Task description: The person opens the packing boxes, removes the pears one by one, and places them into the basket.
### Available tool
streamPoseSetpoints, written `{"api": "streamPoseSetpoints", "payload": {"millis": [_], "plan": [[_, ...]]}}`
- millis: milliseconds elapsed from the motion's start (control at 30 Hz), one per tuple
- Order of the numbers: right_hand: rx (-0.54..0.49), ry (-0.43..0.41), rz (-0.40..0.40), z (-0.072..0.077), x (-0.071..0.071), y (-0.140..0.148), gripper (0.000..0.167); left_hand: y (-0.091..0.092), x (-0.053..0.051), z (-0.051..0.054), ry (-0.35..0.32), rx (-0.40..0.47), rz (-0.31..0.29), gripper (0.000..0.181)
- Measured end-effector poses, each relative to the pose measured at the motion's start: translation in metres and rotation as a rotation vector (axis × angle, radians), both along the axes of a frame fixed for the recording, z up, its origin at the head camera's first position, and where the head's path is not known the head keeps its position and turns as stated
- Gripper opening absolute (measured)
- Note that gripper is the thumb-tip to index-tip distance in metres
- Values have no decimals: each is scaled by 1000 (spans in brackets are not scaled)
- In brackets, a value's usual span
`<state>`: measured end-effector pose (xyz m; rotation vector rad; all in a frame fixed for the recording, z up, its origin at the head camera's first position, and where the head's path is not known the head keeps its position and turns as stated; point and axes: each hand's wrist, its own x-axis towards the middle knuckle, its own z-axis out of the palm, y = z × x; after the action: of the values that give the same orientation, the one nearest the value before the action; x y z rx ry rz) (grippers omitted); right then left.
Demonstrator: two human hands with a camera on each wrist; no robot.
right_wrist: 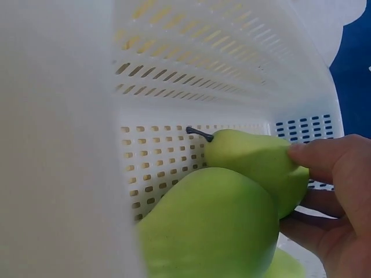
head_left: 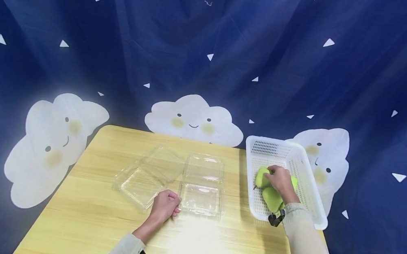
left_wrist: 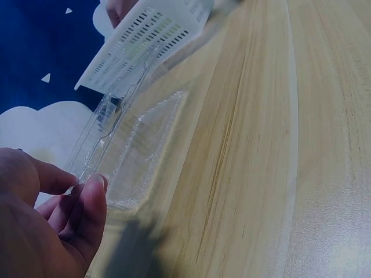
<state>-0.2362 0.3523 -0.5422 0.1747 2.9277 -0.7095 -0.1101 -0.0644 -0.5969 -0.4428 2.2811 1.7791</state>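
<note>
Inside the white basket (head_left: pixel 250 189), my right hand (head_left: pixel 281 180) holds a green pear (right_wrist: pixel 255 162) between thumb and fingers. The dark stem of that pear points away from the hand. Another green pear (right_wrist: pixel 208 226) lies close against it, and part of a further one shows below. My left hand (head_left: pixel 166 206) is at the near left corner of an open clear plastic box (head_left: pixel 202 198). In the left wrist view, thumb and fingers of the left hand (left_wrist: pixel 64 214) pinch the edge of the clear box (left_wrist: pixel 139 153).
A second clear plastic box (head_left: pixel 142 186) lies open and angled on the wooden table (head_left: pixel 82 197), left of the first. The basket stands at the table's right edge. Behind hangs a blue curtain (head_left: pixel 196 52) with clouds and white triangles.
</note>
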Motion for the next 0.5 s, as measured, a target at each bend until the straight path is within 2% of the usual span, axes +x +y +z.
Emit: {"api": "streamPoseSetpoints", "payload": {"millis": [500], "plan": [[13, -59, 4, 4, 0, -2, 45, 1, 0, -2, -15, 17, 0, 14]]}}
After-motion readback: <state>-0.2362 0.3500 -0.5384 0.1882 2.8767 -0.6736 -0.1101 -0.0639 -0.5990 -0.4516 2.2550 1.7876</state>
